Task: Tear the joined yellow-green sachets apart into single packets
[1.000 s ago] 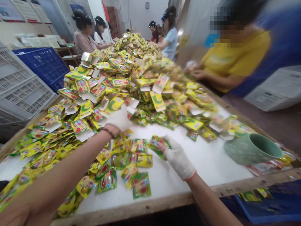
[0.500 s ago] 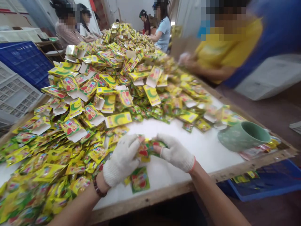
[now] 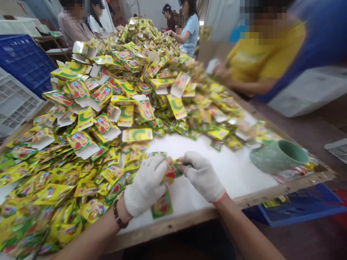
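Both of my hands wear white knit gloves with bare fingertips. Between them, over the white tabletop, they pinch a small green, yellow and red packet [image 3: 172,174] with fruit printed on it. My left hand [image 3: 148,186] is closed on its left side and covers part of it. Fingertips of my right hand [image 3: 202,177] grip the opposite edge. Below, near the table's front edge, lies another green packet [image 3: 163,206], partly hidden by my left hand. Flat packets [image 3: 81,187] in yellow and green heap up beside my left forearm.
A tall pile of small open cartons [image 3: 130,86] stretches along the table. At right, a green cup-like container [image 3: 279,157] lies tilted near the wooden rim [image 3: 298,189]. A blue crate [image 3: 300,209] sits below. A person in a yellow shirt [image 3: 265,57] works at right; others work farther back.
The view has shifted slightly. My fingertips have shifted on the packet, and less green now shows by my right fingers. Both hands remain in front of me over the table.
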The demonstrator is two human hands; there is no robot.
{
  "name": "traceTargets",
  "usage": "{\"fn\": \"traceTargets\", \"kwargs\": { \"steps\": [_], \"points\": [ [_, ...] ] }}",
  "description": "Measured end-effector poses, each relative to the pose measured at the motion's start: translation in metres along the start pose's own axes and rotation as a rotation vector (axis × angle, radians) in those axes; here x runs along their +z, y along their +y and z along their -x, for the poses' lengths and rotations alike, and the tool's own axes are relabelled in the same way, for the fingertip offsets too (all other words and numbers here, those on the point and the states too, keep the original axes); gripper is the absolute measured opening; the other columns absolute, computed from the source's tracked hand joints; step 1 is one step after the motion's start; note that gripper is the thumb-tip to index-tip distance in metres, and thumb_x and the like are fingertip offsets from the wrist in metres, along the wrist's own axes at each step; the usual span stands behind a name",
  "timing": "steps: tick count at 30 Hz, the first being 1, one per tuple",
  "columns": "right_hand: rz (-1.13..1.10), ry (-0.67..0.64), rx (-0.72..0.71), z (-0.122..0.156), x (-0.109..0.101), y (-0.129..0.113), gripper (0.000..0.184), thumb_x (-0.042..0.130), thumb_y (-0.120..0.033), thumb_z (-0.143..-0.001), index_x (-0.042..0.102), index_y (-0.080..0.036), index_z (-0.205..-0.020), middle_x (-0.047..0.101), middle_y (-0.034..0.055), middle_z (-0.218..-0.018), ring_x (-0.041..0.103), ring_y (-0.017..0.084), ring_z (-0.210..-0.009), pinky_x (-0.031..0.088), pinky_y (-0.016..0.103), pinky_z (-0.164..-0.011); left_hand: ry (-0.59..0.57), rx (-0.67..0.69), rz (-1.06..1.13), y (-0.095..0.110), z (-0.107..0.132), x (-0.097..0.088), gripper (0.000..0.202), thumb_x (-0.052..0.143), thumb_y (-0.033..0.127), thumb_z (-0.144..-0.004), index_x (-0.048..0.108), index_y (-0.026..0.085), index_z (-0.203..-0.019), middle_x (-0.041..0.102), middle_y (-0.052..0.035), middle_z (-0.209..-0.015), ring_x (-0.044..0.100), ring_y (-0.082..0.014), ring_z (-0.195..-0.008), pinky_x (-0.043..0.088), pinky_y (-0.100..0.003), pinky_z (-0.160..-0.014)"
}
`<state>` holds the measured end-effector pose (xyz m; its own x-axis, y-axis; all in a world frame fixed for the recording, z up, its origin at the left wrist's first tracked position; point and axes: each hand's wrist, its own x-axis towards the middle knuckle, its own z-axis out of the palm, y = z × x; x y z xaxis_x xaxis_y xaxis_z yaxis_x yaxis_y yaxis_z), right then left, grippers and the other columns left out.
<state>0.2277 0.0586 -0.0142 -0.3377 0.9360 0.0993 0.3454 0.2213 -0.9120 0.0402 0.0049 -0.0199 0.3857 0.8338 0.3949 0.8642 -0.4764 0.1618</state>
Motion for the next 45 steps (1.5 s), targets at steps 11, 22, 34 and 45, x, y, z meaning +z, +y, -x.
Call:
{"fn": "traceTargets", "kwargs": {
  "steps": [11,22,34,45],
  "points": [
    [-0.242,-0.084,0.178,0.027,-0.001,-0.014,0.043,0.059,-0.030,-0.080,0.048,-0.020,-0.121,0.067,0.0058,-0.103,0.051,0.007,-0.048,0.047,0.024,-0.047,0.070,-0.076,0.000,0.000,0.001,-0.001,0.054,0.061,0.017,-0.076,0.047,0.017,-0.127,0.060,-0.0136,-0.115,0.057,-0.0295,-0.108,0.050,-0.045,-0.091],
    [-0.164,0.143,0.187,0.023,-0.005,-0.018,0.018,0.058,-0.034,-0.081,0.060,-0.019,-0.091,0.056,-0.0029,-0.062,0.050,0.009,-0.046,0.043,0.022,-0.045,0.119,-0.050,-0.021,0.005,0.001,-0.001,0.057,0.061,0.014,-0.073,0.046,0.017,-0.128,0.061,-0.0138,-0.114,0.058,-0.0293,-0.106,0.051,-0.044,-0.089],
    [-0.458,-0.249,0.257,0.022,0.003,-0.023,0.038,0.060,-0.032,-0.080,0.039,-0.023,-0.111,0.067,-0.0003,-0.085,0.050,0.006,-0.039,0.041,0.018,-0.034,0.134,-0.199,0.288,0.012,0.008,0.005,0.059,0.061,0.020,-0.080,0.042,0.020,-0.136,0.058,-0.0136,-0.122,0.054,-0.0287,-0.116,0.046,-0.046,-0.099],
    [0.072,0.077,-0.022,0.035,-0.019,-0.005,0.018,0.059,-0.022,-0.080,0.058,-0.021,-0.097,0.066,0.0034,-0.084,0.060,0.016,-0.066,0.051,0.031,-0.066,0.026,-0.730,1.391,0.036,0.006,0.011,0.025,0.062,0.020,-0.080,0.045,0.023,-0.098,0.067,-0.0002,-0.091,0.066,-0.0143,-0.084,0.054,-0.029,-0.077]
  ]
}}
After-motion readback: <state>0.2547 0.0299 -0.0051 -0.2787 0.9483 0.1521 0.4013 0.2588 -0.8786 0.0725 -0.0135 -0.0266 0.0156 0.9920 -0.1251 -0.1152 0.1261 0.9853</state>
